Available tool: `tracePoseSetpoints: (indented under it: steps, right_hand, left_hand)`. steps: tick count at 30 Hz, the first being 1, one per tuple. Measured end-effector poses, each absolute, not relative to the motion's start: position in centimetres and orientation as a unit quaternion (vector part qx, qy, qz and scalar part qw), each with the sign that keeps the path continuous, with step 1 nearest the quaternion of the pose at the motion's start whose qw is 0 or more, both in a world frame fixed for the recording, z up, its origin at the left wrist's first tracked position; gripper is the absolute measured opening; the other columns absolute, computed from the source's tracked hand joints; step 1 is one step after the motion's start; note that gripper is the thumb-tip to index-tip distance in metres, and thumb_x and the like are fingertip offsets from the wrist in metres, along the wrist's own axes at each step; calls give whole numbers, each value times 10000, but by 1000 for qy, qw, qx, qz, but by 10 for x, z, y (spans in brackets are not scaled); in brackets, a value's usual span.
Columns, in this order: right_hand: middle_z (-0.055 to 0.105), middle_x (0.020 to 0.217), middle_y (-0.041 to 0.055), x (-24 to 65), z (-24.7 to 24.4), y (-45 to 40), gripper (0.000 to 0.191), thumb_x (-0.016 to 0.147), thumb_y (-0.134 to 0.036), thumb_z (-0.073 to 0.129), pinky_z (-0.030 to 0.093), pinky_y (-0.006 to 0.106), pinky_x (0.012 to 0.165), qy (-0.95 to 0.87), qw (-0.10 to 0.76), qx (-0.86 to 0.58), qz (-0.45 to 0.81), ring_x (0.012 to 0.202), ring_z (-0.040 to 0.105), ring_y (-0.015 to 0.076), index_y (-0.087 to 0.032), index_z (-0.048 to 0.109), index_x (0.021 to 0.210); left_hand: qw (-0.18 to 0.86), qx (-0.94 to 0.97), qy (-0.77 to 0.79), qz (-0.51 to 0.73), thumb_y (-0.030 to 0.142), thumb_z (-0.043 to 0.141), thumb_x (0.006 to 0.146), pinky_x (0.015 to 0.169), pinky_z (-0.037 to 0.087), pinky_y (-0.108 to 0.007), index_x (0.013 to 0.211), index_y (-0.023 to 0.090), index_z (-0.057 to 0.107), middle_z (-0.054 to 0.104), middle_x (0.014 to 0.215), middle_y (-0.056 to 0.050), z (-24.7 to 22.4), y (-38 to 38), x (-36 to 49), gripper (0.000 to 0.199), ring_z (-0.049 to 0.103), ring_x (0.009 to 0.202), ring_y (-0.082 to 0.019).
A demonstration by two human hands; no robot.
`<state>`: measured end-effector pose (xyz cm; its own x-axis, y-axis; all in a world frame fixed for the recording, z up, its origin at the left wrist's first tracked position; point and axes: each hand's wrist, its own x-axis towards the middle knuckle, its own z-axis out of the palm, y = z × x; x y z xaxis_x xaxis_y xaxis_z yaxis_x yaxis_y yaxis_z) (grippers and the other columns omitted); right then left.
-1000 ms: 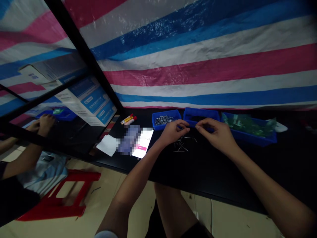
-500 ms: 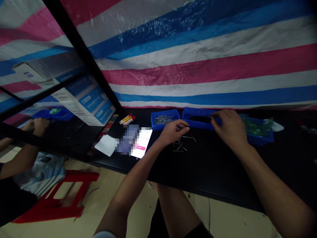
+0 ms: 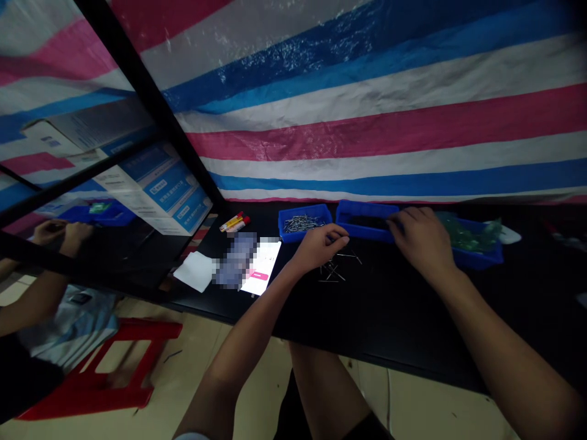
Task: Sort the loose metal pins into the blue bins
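My left hand (image 3: 320,247) hovers over a small pile of thin metal pins (image 3: 332,270) on the black table. Its fingers are pressed together; whatever lies between the tips is too small to make out. Just behind it stands a blue bin (image 3: 280,223) full of similar silvery pins (image 3: 300,223). My right hand (image 3: 422,239) is at the right end of a second blue bin (image 3: 351,231) with dark contents (image 3: 369,221). The fingers there are bent and somewhat apart, with nothing visible in them.
Right of my right hand, a blue bin (image 3: 479,261) holds green translucent pieces (image 3: 477,237). A lit phone (image 3: 263,260), white paper (image 3: 195,271) and glue-like tubes (image 3: 235,222) lie left. Beyond a black frame (image 3: 142,91), another person's hands (image 3: 64,232) work near a red stool (image 3: 132,366).
My right hand has shifted slightly left and down at the bin's end. My left hand stays nearly still above the pins. The whole view has moved a little.
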<state>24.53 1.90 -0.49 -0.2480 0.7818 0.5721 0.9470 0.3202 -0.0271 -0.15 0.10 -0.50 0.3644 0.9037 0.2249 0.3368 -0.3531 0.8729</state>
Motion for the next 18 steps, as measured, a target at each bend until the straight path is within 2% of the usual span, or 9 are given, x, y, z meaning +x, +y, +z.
tracePoseSetpoints:
  steps: [5, 18]
  right_hand:
    - [635, 889, 116, 246, -7, 20, 283, 954, -304, 419, 441, 400, 793, -776, 236, -561, -165, 911, 534, 277, -170, 667, 925]
    - [637, 895, 127, 243, -1, 15, 297, 946, -281, 407, 459, 415, 774, -772, 251, -567, -144, 928, 535, 299, -160, 679, 944]
  left_hand:
    - [377, 739, 422, 366, 365, 590, 901, 628, 470, -215, 1028, 160, 671, 689, 863, -41, -5, 1, -2, 254, 605, 684, -104]
    - [379, 732, 433, 364, 351, 568, 908, 639, 478, -215, 1012, 151, 667, 688, 844, -39, -6, 2, -3, 246, 620, 694, -112]
